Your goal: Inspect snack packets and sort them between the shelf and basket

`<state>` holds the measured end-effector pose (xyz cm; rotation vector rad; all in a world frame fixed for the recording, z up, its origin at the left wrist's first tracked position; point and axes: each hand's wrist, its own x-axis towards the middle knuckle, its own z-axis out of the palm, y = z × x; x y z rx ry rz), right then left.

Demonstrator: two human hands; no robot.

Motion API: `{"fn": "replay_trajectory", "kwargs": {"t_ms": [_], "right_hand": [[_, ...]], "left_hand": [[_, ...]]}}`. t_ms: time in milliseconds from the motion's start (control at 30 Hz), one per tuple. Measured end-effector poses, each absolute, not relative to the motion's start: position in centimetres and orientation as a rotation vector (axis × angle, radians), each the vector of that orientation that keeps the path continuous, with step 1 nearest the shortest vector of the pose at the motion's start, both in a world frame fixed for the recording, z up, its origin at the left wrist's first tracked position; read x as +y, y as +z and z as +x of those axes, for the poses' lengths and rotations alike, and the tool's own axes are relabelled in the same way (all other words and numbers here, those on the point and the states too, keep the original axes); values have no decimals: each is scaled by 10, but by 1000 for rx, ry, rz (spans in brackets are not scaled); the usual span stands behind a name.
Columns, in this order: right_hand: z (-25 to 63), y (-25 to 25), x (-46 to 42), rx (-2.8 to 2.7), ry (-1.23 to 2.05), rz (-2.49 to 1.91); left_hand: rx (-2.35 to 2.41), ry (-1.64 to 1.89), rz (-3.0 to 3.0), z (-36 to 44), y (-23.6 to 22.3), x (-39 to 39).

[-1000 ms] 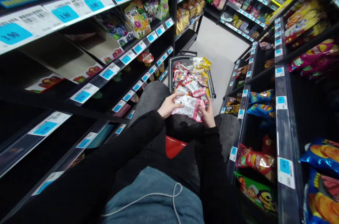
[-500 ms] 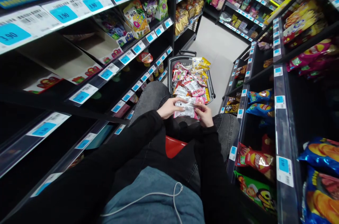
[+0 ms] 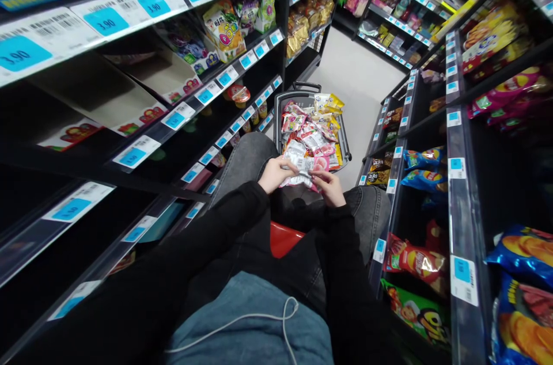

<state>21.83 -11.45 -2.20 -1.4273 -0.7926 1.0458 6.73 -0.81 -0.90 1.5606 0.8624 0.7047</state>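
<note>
Between my knees, my left hand [image 3: 276, 173] and my right hand [image 3: 329, 186] pinch a candy bag [image 3: 306, 166] from both sides. Its silver-white printed back faces up, with pink showing along the edges. Just beyond, a dark grey shopping basket [image 3: 344, 140] stands on the floor, heaped with pink, white and yellow candy bags [image 3: 314, 133]. The held bag overlaps the near side of this heap in my view, so the basket's near rim is partly hidden.
At my left, a shelf rack [image 3: 207, 94] with price tags holds snack bags [image 3: 224, 28] and cardboard trays [image 3: 112, 100]. On the right, another rack [image 3: 458, 181] carries chip bags [image 3: 419, 261]. Pale floor [image 3: 352, 60] runs between them. Part of something red [image 3: 285, 238] shows beneath me.
The candy bag has tilted and shifted slightly between my fingers, showing more of its printed back. My left hand has moved slightly right, and my right hand has come a little lower.
</note>
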Motion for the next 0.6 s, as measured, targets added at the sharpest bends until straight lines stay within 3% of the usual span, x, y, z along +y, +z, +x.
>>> {"fn": "replay_trajectory", "kwargs": {"t_ms": [200, 400, 600], "right_hand": [[217, -25, -109, -564, 902, -1419], [213, -28, -108, -671, 754, -1533], [208, -28, -108, -624, 689, -1501]], "left_hand": [[705, 735, 1497, 67, -2, -8], [964, 816, 1389, 69, -13, -7], [819, 789, 1071, 69, -12, -5]]}}
